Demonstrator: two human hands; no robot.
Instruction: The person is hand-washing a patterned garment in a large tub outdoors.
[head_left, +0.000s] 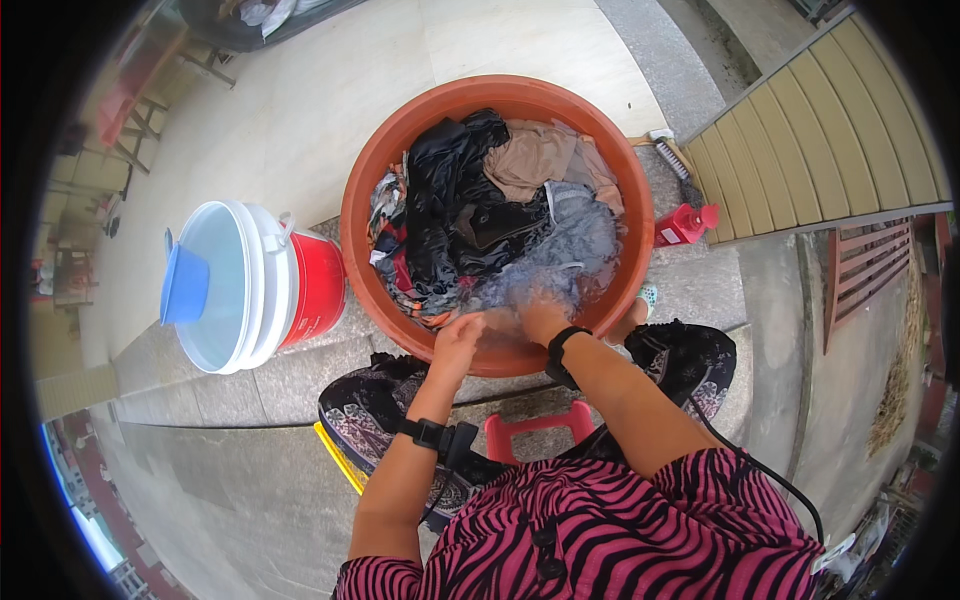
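A large terracotta-coloured plastic tub (367, 315) stands before me, with wet clothes soaking in water. Just inside its near rim, my left hand (459, 337) has curled fingers close to the water; whether they grip any cloth is unclear. My right hand (544, 313) is partly under the water by a grey-blue garment (589, 232), blurred, so its hold is hidden. Black clothing (442, 195) fills the middle of the tub. Beige cloth (529, 157) lies at the far side, and patterned fabric (388, 206) along the left wall.
Left of the tub stands a white and red bucket (311, 289) of water, a blue scoop (187, 283) at its rim. A red pump bottle (684, 225) and a scrubbing brush (671, 157) sit on the right, beside a slatted beige panel (817, 135). A pink stool (536, 426) is below me.
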